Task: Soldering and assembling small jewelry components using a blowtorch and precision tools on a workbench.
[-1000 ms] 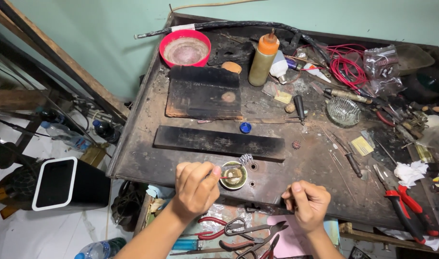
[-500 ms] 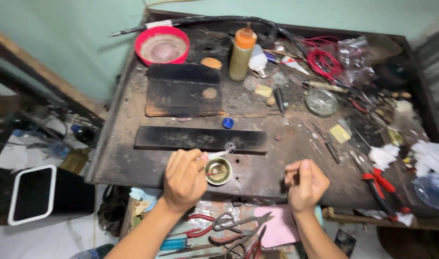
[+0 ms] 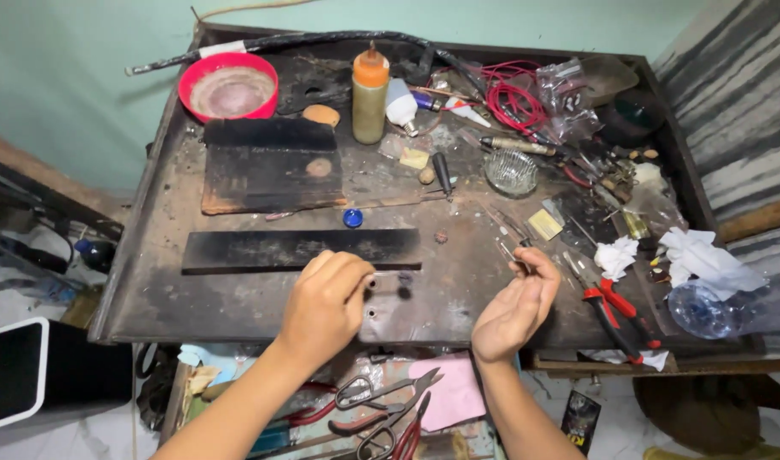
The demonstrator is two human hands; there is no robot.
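No more sight of the little round cup between the two hands, maybe hidden under the left hand (image 3: 326, 302), pinched tight just before one long black strip (image 3: 301, 250), with the right hand (image 3: 513, 311) nipping one thin dark stick (image 3: 521, 262), one blue cap (image 3: 352, 218) beyond.

A red bowl (image 3: 232, 89) is set at eleven o'clock, an orange-capped bottle (image 3: 369, 95) at twelve, red-handled pliers (image 3: 613, 308) at four.

Thin metal pin (image 3: 519, 258) pinched upright, above bench
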